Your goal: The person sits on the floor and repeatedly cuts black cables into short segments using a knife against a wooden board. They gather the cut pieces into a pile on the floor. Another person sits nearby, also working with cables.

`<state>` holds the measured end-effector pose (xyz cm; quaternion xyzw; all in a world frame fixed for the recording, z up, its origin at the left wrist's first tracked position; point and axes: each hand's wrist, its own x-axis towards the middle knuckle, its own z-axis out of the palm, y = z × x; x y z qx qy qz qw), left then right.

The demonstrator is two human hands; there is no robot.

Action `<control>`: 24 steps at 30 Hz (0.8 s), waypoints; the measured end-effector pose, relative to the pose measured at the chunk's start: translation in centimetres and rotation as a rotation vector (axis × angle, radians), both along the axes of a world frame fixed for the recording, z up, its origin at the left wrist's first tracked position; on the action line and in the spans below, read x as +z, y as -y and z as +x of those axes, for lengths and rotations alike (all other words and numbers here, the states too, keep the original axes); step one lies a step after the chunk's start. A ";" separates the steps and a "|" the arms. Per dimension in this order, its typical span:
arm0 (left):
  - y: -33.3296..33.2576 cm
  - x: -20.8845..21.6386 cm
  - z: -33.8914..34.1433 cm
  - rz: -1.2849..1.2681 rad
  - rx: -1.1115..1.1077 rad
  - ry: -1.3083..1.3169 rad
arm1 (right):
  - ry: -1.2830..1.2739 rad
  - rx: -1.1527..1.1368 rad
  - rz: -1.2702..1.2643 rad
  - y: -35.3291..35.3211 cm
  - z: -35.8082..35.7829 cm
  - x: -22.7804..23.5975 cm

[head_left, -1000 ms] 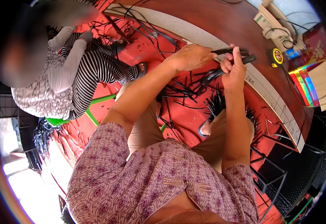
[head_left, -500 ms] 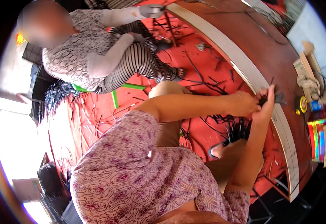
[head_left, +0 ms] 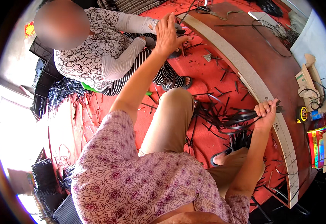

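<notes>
My right hand (head_left: 265,115) is closed around one end of a bundle of flat black strips (head_left: 234,118), over the near edge of the table. The strips fan out to the left and hang above the floor, with short ends poking out past my fingers. My left hand (head_left: 167,37) is raised far forward and to the left, its fingers spread, nothing visible in it. It appears in front of the co-worker's gloved hand, close to the far end of a long pale board (head_left: 241,63) with pen marks that runs along the table edge.
A brown table (head_left: 245,41) carries a yellow tape measure (head_left: 301,114), a torn cardboard box (head_left: 307,80) and loose dark cords. Opposite sits a person in a patterned top (head_left: 84,48). Black scraps litter the red floor (head_left: 204,74); a heap of dark strips (head_left: 67,93) lies left.
My left hand has left my right hand and swung forward and left, opening. The black strips now stretch out from my right hand, which stays at the board. The view has shifted slightly.
</notes>
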<state>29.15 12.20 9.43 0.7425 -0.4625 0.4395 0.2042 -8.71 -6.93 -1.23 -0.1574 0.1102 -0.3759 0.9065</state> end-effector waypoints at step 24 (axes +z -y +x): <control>7.2 -2.8 -24.3 0.431 -0.528 -0.880 | -0.325 -0.347 -0.003 1.5 -7.3 -0.4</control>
